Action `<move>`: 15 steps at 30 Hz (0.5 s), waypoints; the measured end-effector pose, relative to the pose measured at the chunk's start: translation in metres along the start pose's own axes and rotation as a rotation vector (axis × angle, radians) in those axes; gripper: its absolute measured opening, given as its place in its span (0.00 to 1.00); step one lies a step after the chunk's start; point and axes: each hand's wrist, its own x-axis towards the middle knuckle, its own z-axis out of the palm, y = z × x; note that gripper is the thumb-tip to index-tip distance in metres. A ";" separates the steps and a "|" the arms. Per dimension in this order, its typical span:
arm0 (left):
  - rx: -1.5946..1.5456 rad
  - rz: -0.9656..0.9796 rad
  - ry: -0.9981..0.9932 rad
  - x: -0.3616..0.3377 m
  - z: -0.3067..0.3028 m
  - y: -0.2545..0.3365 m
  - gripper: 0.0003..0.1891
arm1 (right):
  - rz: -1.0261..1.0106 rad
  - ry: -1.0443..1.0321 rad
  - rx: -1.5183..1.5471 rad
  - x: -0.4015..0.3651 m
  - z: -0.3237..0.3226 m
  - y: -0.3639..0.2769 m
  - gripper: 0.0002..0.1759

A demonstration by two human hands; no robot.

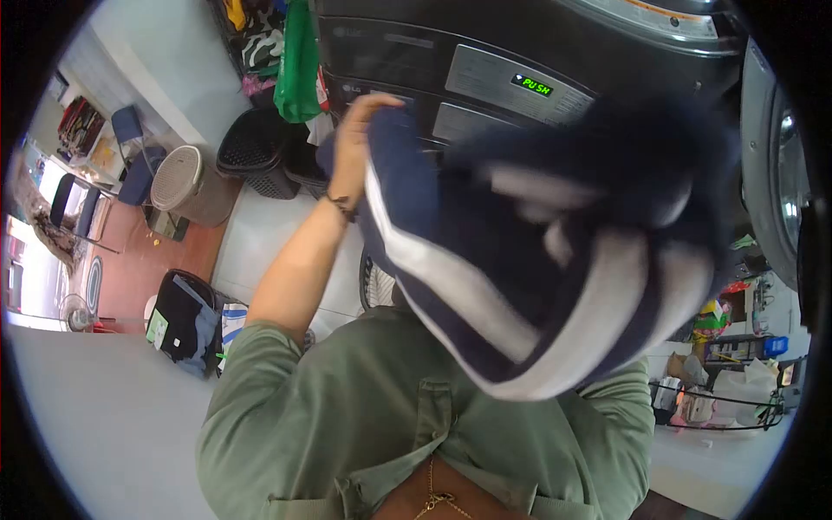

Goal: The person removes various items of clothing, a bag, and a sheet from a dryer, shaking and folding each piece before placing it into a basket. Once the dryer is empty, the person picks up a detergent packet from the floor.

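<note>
A large navy garment with white stripes (511,251) hangs in folds in front of my chest, its right part smeared by motion. My left hand (355,143) grips its upper left end, with the fingers bent over the cloth. Bunched cloth covers the area where my right arm reaches, and my right hand cannot be made out. Behind the garment stands a dark front-loading machine (390,56), whose green display (531,84) reads "PUSH".
A round machine door (771,173) stands open at the right. Dark laundry baskets (251,152) and a green bag (299,69) are at the back left. Partly hidden below the garment is another basket (377,286). A bin of clothes (184,316) sits lower left.
</note>
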 end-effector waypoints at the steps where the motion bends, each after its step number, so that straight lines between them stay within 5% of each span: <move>1: -0.017 -0.050 -0.062 -0.005 0.019 0.001 0.11 | 0.007 0.034 -0.113 0.008 -0.002 -0.001 0.23; 5: 0.076 -0.230 -0.349 -0.053 0.064 0.006 0.13 | 0.171 0.124 -0.641 0.081 -0.012 0.028 0.22; 7: 0.233 -0.264 -0.527 -0.080 0.071 0.012 0.15 | 0.025 0.000 -1.475 0.056 -0.046 0.116 0.34; 9: 0.464 -0.285 -0.740 -0.098 0.065 0.020 0.17 | 0.093 -0.308 -1.365 -0.010 -0.037 0.152 0.43; 10: 0.614 -0.304 -0.893 -0.105 0.057 0.025 0.17 | 0.418 -0.676 -0.881 -0.041 -0.036 0.160 0.47; 12: 0.766 -0.292 -1.250 -0.114 0.032 0.004 0.19 | 0.963 -1.064 -0.083 -0.117 -0.022 0.183 0.51; 13: 0.664 -0.129 -1.446 -0.129 0.005 -0.033 0.21 | 0.952 -0.962 0.126 -0.161 -0.013 0.184 0.50; 15: 0.505 -0.261 -1.223 -0.166 -0.041 -0.073 0.26 | 0.945 -0.810 0.175 -0.192 0.005 0.169 0.49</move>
